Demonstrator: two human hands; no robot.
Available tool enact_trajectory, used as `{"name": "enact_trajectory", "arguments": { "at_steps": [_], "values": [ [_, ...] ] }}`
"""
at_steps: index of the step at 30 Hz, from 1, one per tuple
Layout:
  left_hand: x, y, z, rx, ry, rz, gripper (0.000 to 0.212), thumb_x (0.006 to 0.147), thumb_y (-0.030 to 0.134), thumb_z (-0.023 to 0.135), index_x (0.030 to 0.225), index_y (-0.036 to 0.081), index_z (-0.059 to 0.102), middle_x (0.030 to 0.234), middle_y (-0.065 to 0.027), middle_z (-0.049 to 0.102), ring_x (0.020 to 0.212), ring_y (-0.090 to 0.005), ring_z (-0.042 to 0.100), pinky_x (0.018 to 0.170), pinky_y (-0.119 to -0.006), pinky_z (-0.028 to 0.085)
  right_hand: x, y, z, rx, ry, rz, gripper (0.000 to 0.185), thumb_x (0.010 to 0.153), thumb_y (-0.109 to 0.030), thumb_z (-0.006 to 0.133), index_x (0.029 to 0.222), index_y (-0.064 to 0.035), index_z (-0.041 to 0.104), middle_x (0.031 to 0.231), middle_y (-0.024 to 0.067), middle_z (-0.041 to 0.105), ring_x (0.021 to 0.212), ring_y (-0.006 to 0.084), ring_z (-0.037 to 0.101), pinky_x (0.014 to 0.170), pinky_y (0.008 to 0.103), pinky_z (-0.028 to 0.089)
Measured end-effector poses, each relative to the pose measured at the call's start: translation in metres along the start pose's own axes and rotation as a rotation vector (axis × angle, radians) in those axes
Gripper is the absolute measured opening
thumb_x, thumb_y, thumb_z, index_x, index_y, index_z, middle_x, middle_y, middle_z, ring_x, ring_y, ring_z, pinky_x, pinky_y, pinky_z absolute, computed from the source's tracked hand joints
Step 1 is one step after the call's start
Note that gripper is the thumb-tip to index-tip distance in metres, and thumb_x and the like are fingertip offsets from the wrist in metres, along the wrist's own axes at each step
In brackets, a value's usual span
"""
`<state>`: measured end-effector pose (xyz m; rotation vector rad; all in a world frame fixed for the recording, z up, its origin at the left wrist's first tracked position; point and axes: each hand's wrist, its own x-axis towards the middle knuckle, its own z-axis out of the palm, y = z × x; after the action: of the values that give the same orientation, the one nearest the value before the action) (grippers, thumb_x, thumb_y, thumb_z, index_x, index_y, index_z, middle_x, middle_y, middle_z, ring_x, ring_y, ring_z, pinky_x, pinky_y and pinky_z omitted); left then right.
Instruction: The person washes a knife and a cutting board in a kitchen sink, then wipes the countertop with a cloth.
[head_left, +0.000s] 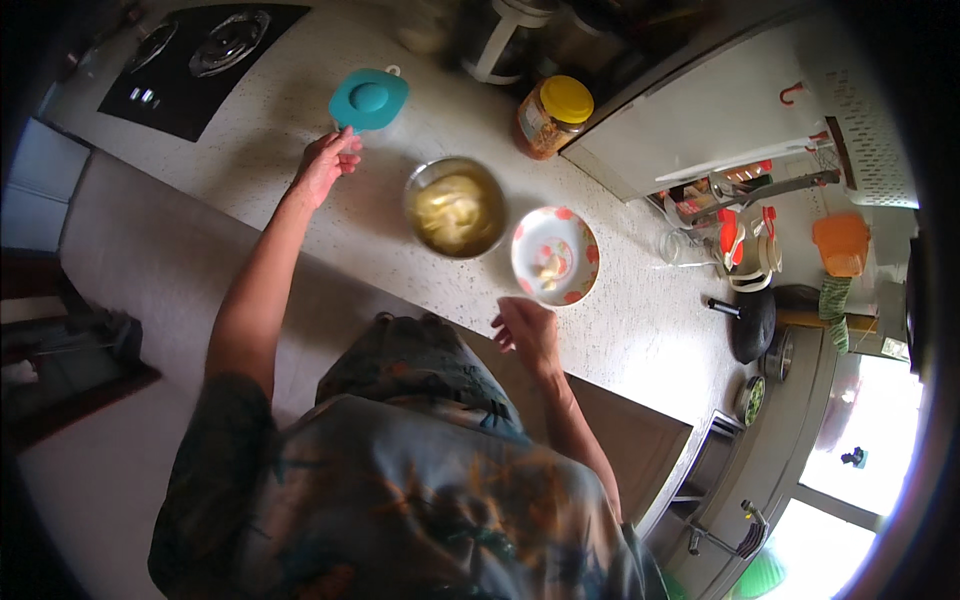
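Note:
My left hand (327, 166) touches the near edge of a teal lidded container (368, 100), fingertips at its rim; whether it grips it I cannot tell. Right of it, a steel bowl (412, 182) holds a pale yellow, blurred mass (452, 214). Beside the bowl is a white plate (525, 233) with a red floral rim and a few small pale pieces (551, 270) on it. Just below the plate, at the counter's front edge, is my right hand (526, 330), fingers curled and slightly blurred. Whether anything is between its fingers is not clear.
On the counter (637, 322) a yellow-lidded jar (555, 116) stands behind the plate. A black cooktop (202, 64) lies at upper left. Clear glassware (684, 247), a dark rounded object (753, 325) and a bowl of green pieces (752, 401) stand at right, near the sink faucet (731, 536).

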<state>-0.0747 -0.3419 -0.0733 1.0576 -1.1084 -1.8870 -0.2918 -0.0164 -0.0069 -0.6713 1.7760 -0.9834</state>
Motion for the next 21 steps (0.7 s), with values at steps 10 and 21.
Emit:
{"name": "enact_trajectory", "arguments": {
  "at_steps": [10, 21],
  "values": [
    [-0.082, -0.004, 0.105, 0.884, -0.339, 0.393, 0.044, 0.076, 0.019, 0.064, 0.115, 0.008, 0.05, 0.115, -0.0123, 0.049, 0.105, -0.0268, 0.048, 0.089, -0.038, 0.039, 0.057, -0.014, 0.025, 0.375, -0.139, 0.13, 0.062, 0.079, -0.031, 0.063, 0.113, 0.0115, 0.033, 0.096, 0.0248, 0.054, 0.071, 0.0292, 0.061, 0.054, 0.0363, 0.054],
    [-0.043, -0.021, 0.183, 1.69, -0.578, 0.085, 0.069, 0.065, 0.01, 0.067, 0.128, 0.019, 0.038, 0.142, -0.0133, 0.017, 0.127, -0.0351, 0.025, 0.099, -0.042, 0.033, 0.086, -0.004, 0.045, 0.75, -0.188, 0.142, 0.026, 0.079, -0.014, 0.054, 0.088, 0.0098, 0.052, 0.077, 0.019, 0.057, 0.066, 0.0298, 0.061, 0.056, 0.0405, 0.055]
  ]
}}
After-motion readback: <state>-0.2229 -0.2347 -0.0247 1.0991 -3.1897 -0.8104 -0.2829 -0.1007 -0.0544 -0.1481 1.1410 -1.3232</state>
